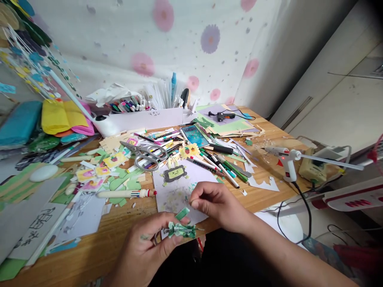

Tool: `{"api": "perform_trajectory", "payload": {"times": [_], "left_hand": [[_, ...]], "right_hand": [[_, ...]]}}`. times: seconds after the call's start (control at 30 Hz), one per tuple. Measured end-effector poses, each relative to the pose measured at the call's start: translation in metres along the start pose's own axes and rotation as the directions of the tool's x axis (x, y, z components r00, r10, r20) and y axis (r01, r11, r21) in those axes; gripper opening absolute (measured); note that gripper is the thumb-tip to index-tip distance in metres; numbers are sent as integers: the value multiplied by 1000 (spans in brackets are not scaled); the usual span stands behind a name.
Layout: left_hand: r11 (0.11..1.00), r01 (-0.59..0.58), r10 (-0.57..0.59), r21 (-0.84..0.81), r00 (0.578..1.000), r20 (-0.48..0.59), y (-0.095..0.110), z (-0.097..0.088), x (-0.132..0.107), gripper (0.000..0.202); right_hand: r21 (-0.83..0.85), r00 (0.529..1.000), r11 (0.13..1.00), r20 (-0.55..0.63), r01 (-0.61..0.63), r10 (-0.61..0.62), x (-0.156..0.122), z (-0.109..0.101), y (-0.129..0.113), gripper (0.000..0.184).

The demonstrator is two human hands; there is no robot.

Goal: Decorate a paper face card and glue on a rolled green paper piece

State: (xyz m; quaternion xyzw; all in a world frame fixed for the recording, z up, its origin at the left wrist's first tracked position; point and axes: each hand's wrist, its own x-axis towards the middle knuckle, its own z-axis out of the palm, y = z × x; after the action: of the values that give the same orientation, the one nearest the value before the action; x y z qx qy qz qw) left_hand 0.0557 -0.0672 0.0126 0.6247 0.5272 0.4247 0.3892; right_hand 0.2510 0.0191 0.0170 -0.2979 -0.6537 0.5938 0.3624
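Note:
My left hand [143, 247] is closed on a small green crumpled paper craft piece [181, 230] at the near edge of the wooden table [98, 243]. A narrow green paper strip [182, 213] sticks up from it by my thumb. My right hand [218, 205] is just right of it, fingers pinched together near the strip; what they pinch is too small to see. Both hands hover over a pale sheet of paper [179, 187] that bears a grey and green cut-out figure [175, 173].
Scissors [146, 153], several marker pens [221, 165], a phone [196, 135] and paper scraps cover the table's middle. A white glue gun [287, 159] with its cord lies at the right. A white pen tray [143, 115] stands at the back. A multicolour pen [125, 194] lies left.

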Motion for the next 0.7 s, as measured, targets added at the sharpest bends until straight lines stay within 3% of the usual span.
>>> {"api": "perform_trajectory", "payload": {"times": [0.1,0.17,0.33,0.43,0.53,0.7], "left_hand": [[991,124,-126,-48,991,-52,-6,1,5,16],[987,160,-161,-28,984,-71,-10,0,11,17],[965,19,31,263,982,-184,-11,-7,24,19],[925,-60,128,376,979,-160,0,-10,26,19],[920,-92,142,380,984,-104,15,-9,22,10],[913,-133,142,387,990,5,29,-3,10,10]], "right_hand": [[169,990,985,-130,-22,45,3,-8,8,32],[209,985,977,-151,-49,82,4,-13,12,31],[156,991,985,-103,-72,89,2,-15,11,33],[111,990,993,-131,-30,45,0,-14,5,27],[44,985,997,-159,67,-59,-1,-11,-8,19],[-111,981,976,-37,186,-192,-6,-2,-44,10]]}}
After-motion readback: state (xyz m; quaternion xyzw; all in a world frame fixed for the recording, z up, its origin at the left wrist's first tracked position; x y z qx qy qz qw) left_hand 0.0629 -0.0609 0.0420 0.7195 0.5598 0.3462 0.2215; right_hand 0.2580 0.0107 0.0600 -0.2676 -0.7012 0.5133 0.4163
